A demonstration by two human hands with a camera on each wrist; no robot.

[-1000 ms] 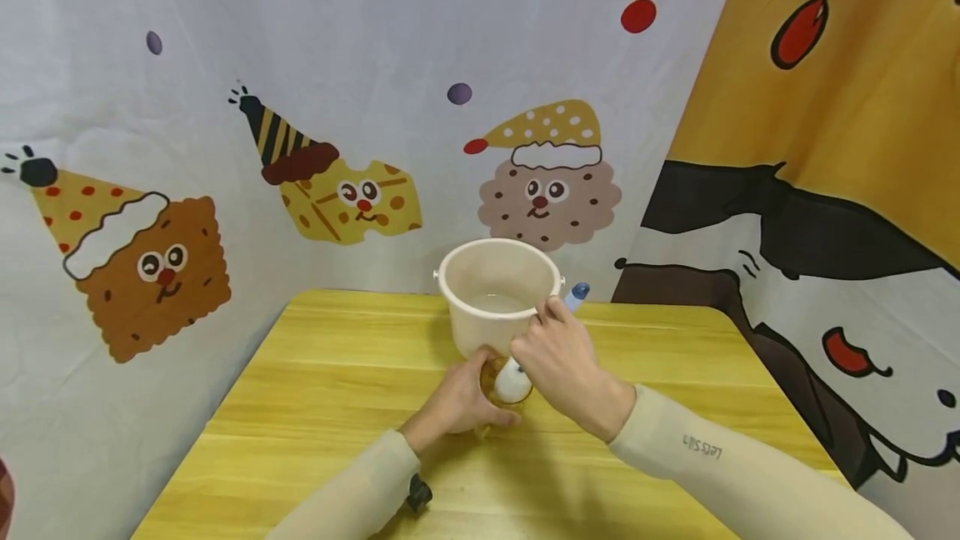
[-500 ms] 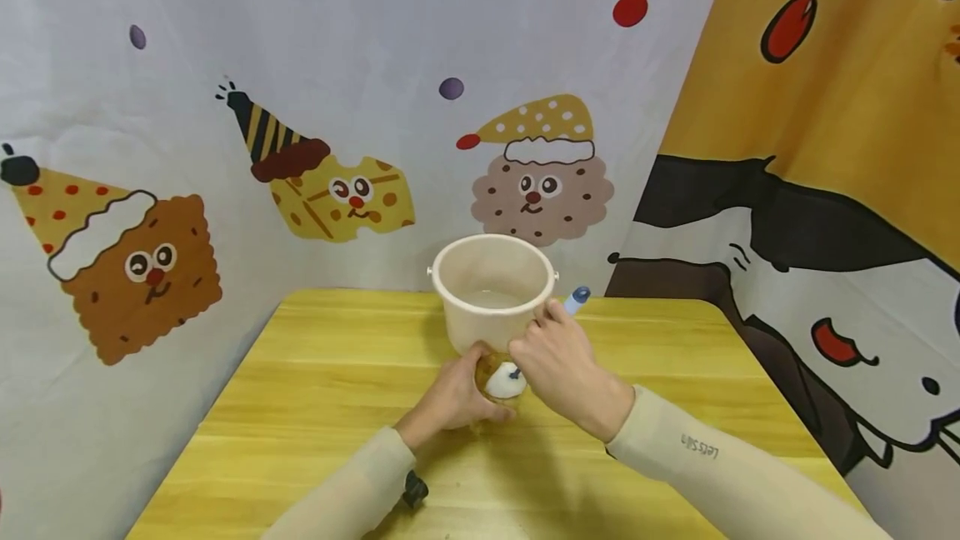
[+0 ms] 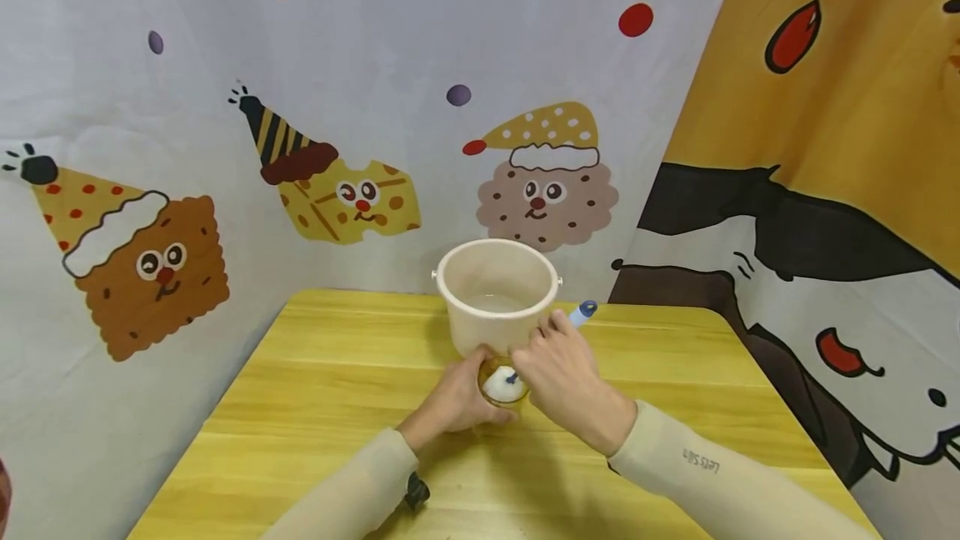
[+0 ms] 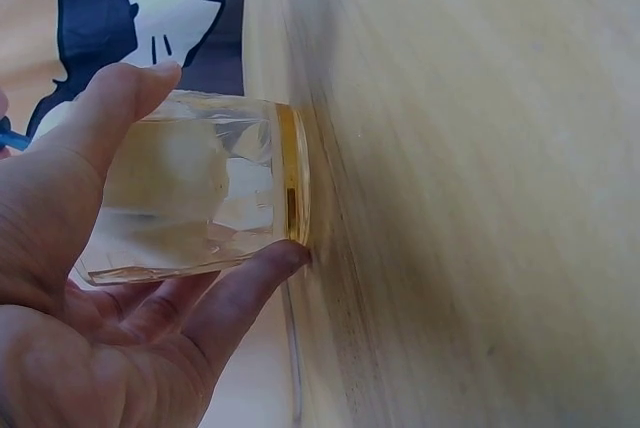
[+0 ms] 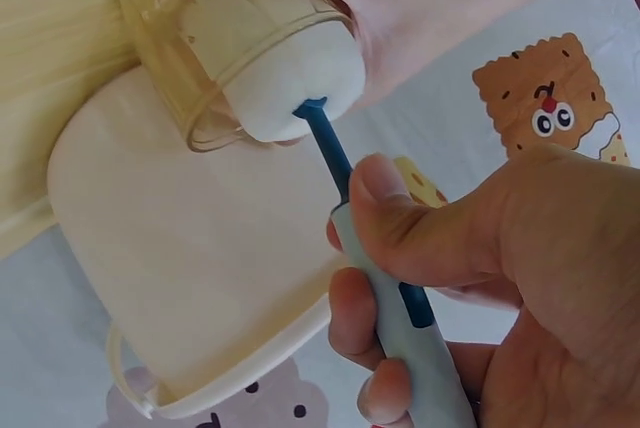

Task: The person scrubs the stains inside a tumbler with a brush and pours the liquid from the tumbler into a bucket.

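My left hand (image 3: 453,398) grips a clear amber cup (image 4: 200,178), thumb on one side and fingers round the other, with the cup's base at the wooden table. My right hand (image 3: 566,377) holds a cup brush by its pale blue handle (image 5: 425,358), thumb pressed along it near the dark blue neck. The brush's white sponge head (image 5: 310,73) sits inside the cup, its rounded end showing at the mouth. In the head view the handle slants up to the right, its dark blue end beyond my fingers.
A cream bucket (image 3: 480,327) stands just behind both hands on the yellow wood-grain table (image 3: 337,373). Past the table hangs a printed cloth (image 3: 360,65) with cartoon figures. A small black object (image 3: 417,492) shows under my left wrist.
The brush's sponge head has shifted and turned inside the cup, and its handle has tilted lower to the right with my right hand. My left hand keeps its grip on the cup.
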